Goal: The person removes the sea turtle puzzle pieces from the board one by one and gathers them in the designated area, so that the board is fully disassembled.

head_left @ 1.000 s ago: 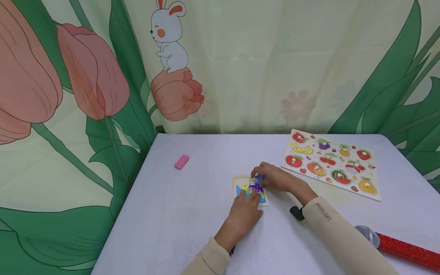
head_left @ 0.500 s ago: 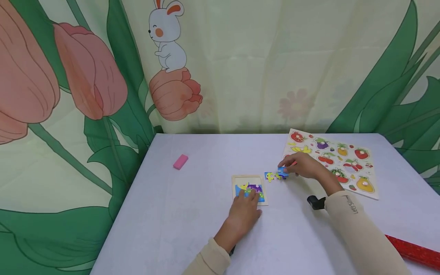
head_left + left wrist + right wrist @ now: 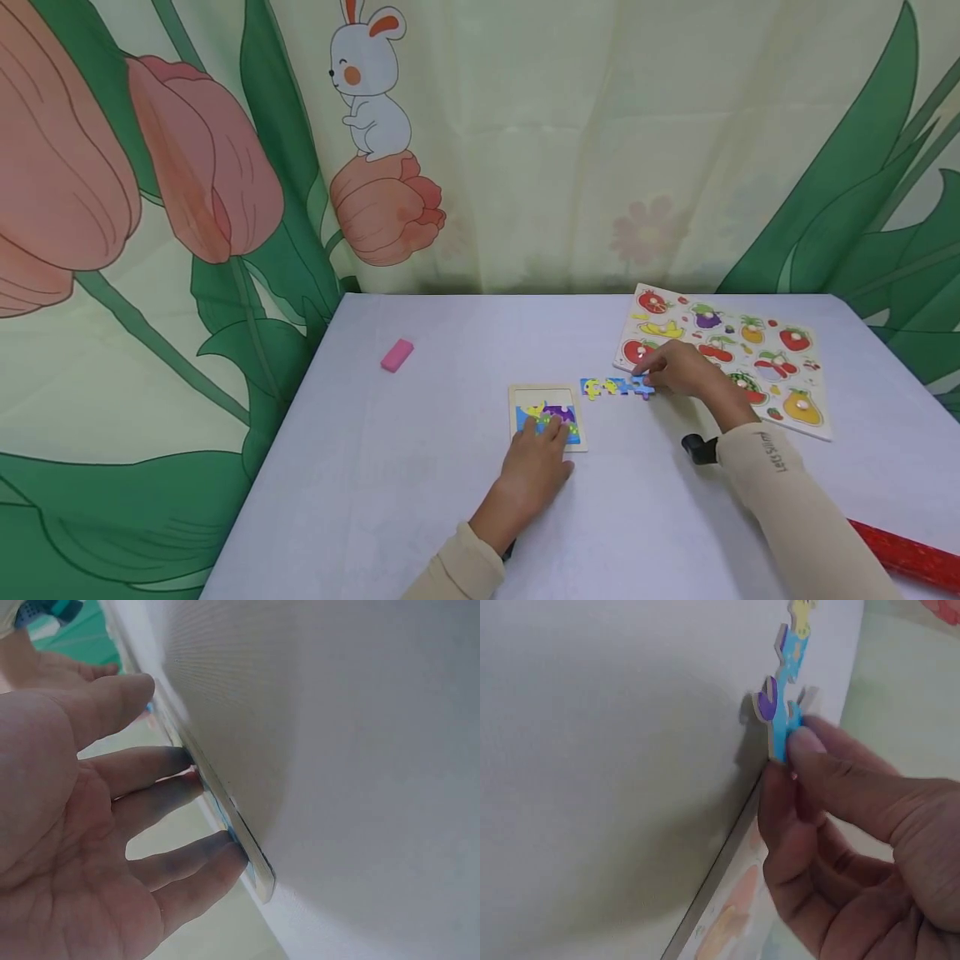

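Observation:
My right hand [image 3: 682, 371] pinches a blue jigsaw piece [image 3: 778, 724] with a purple edge between thumb and fingers, low over the table beside two other pieces. Those two, a blue-and-yellow one [image 3: 591, 388] and its neighbour [image 3: 615, 387], line up beyond the tray's right corner. My left hand [image 3: 534, 462] lies with its fingertips on a small wooden puzzle tray [image 3: 546, 394]. Pieces with blue, yellow and purple print fill the tray's near part, partly hidden by the fingers. Its far strip shows bare wood. In the left wrist view, the left fingers [image 3: 161, 799] reach to the tray's edge.
A white fruit puzzle board [image 3: 813, 421] lies at the back right, partly behind my right hand. A pink block [image 3: 397, 356] lies at the back left. The red handle of a microphone [image 3: 907, 554] shows at the right, partly under the sleeve.
My right hand has moved right from the tray, carrying the blue piece to the end of the row. The tray's far strip is now bare. My left hand stays on the tray.

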Demonstrator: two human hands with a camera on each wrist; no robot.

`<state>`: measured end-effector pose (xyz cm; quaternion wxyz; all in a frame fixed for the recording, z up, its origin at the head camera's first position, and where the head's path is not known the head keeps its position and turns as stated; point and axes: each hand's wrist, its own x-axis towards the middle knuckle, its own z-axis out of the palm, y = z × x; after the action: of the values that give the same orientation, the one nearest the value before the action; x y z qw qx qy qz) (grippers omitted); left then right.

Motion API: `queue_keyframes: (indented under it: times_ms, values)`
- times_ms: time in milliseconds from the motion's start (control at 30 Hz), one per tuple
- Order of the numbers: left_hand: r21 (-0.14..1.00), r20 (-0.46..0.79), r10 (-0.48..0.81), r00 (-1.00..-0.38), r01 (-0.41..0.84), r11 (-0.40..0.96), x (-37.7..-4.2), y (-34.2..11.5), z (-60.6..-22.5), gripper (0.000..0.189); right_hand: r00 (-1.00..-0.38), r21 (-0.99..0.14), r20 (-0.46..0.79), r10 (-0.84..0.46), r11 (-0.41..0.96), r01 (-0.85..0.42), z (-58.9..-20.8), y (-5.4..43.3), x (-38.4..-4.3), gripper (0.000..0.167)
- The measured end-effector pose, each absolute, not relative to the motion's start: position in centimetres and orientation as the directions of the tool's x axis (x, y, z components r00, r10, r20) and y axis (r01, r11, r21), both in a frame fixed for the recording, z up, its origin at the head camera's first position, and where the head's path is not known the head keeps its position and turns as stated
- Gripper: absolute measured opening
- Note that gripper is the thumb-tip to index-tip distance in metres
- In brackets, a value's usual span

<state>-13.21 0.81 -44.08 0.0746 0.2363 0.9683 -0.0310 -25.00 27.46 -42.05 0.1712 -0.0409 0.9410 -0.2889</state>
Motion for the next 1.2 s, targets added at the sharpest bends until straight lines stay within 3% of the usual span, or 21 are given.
queue_keyframes:
  times_ms: [700,933,1200]
  values:
    - [0.061,-0.183,0.434,-0.882,0.431,0.9,-13.3,0.7,-44.0,0.06,-0.953,-0.425,-0.272,-0.135,0.905,-0.007,-42.8,25.8,-24.8,0.017]
    - [0.112,-0.205,0.396,-0.895,0.381,0.918,-13.1,0.4,-44.3,0.063,-0.953,-0.524,-0.143,-0.267,0.838,-0.156,-42.8,21.5,-23.9,0.012]
    - [0.068,-0.182,0.414,-0.892,0.409,0.91,-12.5,0.2,-44.6,0.068,-0.921,-0.562,-0.083,-0.379,0.781,-0.271,-43.3,16.4,-23.8,0.013]
